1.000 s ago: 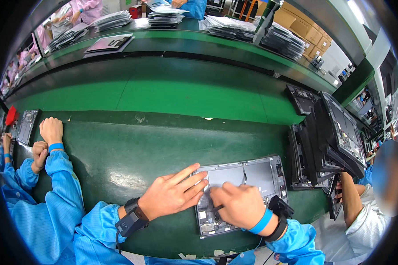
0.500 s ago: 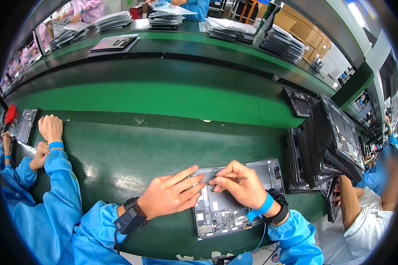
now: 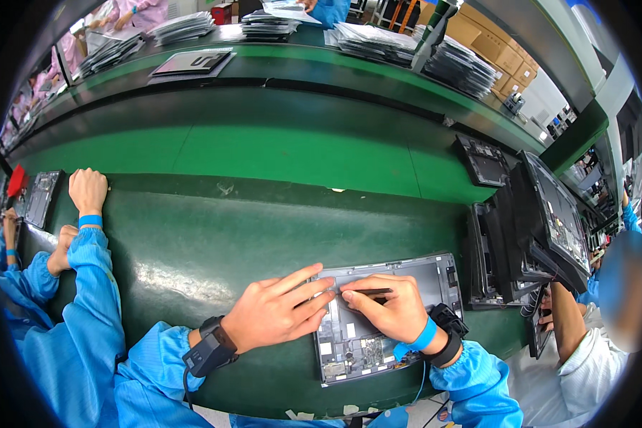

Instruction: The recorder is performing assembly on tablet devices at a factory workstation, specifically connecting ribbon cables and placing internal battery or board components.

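Note:
An open grey laptop base (image 3: 435, 274) with its circuit board showing lies on the dark green bench in front of me. My left hand (image 3: 278, 310) rests flat on its left edge, fingers spread and pointing right. My right hand (image 3: 389, 307) sits over the middle of the base and pinches a thin dark stick-like tool (image 3: 371, 291) that points left toward my left fingertips. Both wrists wear dark straps, and the right wrist also has a blue band.
A stack of dark laptop bases (image 3: 542, 221) leans at the right, where another person's arm (image 3: 567, 324) reaches in. At the left a second person's hands (image 3: 85, 189) rest by a further base (image 3: 39, 196). Stacked parts (image 3: 456, 64) line the far green shelf.
My right hand has moved up and left across the base, from its lower middle to meet my left fingertips. My left hand has stayed on the left edge.

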Demonstrator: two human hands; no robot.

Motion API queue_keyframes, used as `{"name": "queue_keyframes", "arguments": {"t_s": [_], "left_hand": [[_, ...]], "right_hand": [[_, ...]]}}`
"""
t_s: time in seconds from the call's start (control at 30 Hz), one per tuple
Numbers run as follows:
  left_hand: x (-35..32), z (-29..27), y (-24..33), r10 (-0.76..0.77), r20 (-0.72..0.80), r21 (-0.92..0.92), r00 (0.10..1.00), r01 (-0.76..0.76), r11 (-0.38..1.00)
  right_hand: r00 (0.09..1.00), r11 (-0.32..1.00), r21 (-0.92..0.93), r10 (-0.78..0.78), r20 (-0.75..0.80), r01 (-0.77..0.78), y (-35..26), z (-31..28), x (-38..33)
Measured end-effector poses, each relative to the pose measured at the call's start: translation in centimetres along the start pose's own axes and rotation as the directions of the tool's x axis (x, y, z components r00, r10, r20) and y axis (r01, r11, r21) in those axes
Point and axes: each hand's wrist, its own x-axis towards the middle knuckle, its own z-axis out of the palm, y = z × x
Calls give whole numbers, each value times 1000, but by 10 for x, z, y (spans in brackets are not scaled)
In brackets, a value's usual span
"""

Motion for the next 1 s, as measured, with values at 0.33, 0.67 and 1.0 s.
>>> {"name": "queue_keyframes", "arguments": {"t_s": [0.33,0.67,1.0], "left_hand": [[0,1,0,-8,-19,-28,1000,7,1000],[0,1,3,-25,-25,-5,999,25,1000],[-1,3,4,-39,-46,-8,998,39,999]], "right_hand": [[985,954,-259,-167,-47,150,-4,5,-2],[935,869,-419,-336,-111,262,-3,19,-7],[930,794,-544,-361,-67,270,-13,23,-25]]}}
